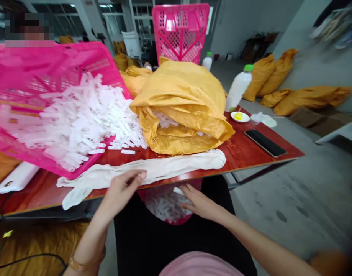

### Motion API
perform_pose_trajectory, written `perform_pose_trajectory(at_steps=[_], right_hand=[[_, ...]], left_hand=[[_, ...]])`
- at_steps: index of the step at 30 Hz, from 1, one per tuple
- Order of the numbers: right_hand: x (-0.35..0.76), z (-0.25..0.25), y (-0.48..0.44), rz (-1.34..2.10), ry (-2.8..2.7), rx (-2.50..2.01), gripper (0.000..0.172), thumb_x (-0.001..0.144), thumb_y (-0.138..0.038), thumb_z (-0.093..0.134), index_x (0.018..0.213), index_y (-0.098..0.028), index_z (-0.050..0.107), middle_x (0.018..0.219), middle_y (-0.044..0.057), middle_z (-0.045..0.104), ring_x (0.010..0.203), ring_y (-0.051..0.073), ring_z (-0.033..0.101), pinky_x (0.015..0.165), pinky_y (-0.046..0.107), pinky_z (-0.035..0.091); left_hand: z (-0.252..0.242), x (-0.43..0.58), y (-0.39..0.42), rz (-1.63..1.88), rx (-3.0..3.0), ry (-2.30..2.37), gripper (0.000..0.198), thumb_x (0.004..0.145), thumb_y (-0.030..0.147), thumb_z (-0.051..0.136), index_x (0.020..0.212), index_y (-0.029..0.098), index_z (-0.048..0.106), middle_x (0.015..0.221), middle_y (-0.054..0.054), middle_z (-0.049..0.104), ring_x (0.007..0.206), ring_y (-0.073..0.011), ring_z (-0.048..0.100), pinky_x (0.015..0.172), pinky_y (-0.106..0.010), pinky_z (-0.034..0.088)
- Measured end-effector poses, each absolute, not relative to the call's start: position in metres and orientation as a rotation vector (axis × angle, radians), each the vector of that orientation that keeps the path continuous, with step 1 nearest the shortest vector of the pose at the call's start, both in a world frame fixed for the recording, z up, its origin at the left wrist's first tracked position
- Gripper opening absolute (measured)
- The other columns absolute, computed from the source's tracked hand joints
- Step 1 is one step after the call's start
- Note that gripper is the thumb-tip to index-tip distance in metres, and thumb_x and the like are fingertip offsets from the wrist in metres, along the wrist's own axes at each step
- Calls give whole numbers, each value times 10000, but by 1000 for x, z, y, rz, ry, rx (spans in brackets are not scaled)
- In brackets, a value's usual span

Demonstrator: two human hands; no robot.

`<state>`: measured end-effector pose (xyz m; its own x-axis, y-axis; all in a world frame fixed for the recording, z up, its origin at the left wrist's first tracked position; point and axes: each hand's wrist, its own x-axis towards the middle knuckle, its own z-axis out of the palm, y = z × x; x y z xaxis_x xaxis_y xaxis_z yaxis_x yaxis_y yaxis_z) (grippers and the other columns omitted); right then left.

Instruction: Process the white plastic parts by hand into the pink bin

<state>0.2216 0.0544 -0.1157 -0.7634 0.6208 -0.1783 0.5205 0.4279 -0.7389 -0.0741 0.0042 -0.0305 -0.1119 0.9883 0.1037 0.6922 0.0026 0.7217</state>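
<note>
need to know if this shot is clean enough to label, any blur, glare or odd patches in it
Head view: clutter at upper right is smeared; head view: piled tubes look very bright, some edges merging; head view: a pixelated block covers part of the upper left; head view: left hand and right hand are readable.

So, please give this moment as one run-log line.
left hand: near long white cloth; right hand: at short white tube; below: pink container, white tubes inside
</note>
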Motion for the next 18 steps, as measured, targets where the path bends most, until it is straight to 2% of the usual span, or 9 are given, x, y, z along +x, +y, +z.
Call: perform_pose_trajectory(at_steps=[2, 3, 5, 7, 8, 10, 13, 15, 18], right_hand=[[232, -117, 62, 1283, -2640, -1053, 765, 826, -267, 761, 1509, -170, 430, 1463, 202, 471, 1374, 340, 470, 1120, 463, 400], [236, -110, 68, 1364, -2679, -1002, 775, 820, -302, 779, 1507, -168, 446, 1470, 203, 478, 1374, 345, 477, 1125, 462, 402], [239, -84, 85, 1596, -2677, -810, 563, 889, -390, 719, 1385, -162, 585, 1316, 165, 628, 1217, 302, 617, 1034, 415, 489], [235, -52, 113, 1736, -2551, -652, 384, 987, -438, 579, 1231, -154, 665, 1068, 100, 729, 962, 223, 708, 850, 329, 559], [230, -37, 131, 1670, -2476, -666, 363, 1025, -423, 509, 1194, -141, 663, 995, 84, 738, 889, 198, 711, 785, 298, 561], [217, -15, 172, 1223, -2428, -851, 320, 1045, -333, 471, 1143, -99, 666, 1008, 101, 735, 883, 179, 698, 782, 274, 544], [193, -5, 236, 451, -2502, -1259, 321, 1017, -130, 461, 1299, -94, 609, 1264, 132, 685, 1148, 171, 641, 986, 257, 473], [175, -6, 267, 269, -2497, -1407, 347, 1022, -88, 407, 1306, -54, 603, 1289, 188, 662, 1205, 210, 618, 1035, 301, 447], [148, -9, 292, 194, -2492, -1577, 292, 1028, -158, 471, 1170, 19, 655, 1176, 270, 669, 1145, 293, 646, 1004, 398, 483]], left_hand=[[-32, -115, 30, 969, 1836, 2172, 396, 915, 450, 540, 1085, 159, 748, 948, -110, 721, 778, -226, 645, 748, -328, 515], [-35, -133, 45, 902, 1922, 2262, 383, 909, 400, 525, 1120, 156, 732, 1010, -127, 699, 854, -244, 644, 813, -351, 512], [-47, -159, 72, 666, 2109, 2333, 373, 882, 369, 531, 1138, 169, 715, 1052, -141, 656, 978, -287, 610, 885, -391, 488], [-61, -169, 92, 456, 2204, 2337, 353, 889, 395, 518, 1077, 167, 711, 1016, -149, 634, 981, -316, 588, 873, -419, 475], [-67, -169, 98, 402, 2222, 2332, 350, 902, 410, 494, 1025, 160, 705, 979, -151, 629, 952, -322, 587, 851, -426, 473], [-74, -164, 101, 402, 2229, 2307, 354, 932, 415, 432, 928, 156, 673, 907, -149, 623, 908, -327, 589, 822, -427, 468], [-67, -150, 88, 567, 2152, 2301, 351, 946, 465, 417, 868, 182, 609, 842, -114, 621, 848, -301, 600, 770, -386, 457], [-56, -139, 73, 724, 2011, 2335, 362, 928, 535, 462, 848, 201, 578, 751, -57, 598, 720, -251, 587, 680, -337, 432], [-39, -116, 52, 959, 1823, 2295, 369, 877, 572, 563, 800, 212, 547, 611, 26, 521, 546, -166, 509, 566, -276, 372]])
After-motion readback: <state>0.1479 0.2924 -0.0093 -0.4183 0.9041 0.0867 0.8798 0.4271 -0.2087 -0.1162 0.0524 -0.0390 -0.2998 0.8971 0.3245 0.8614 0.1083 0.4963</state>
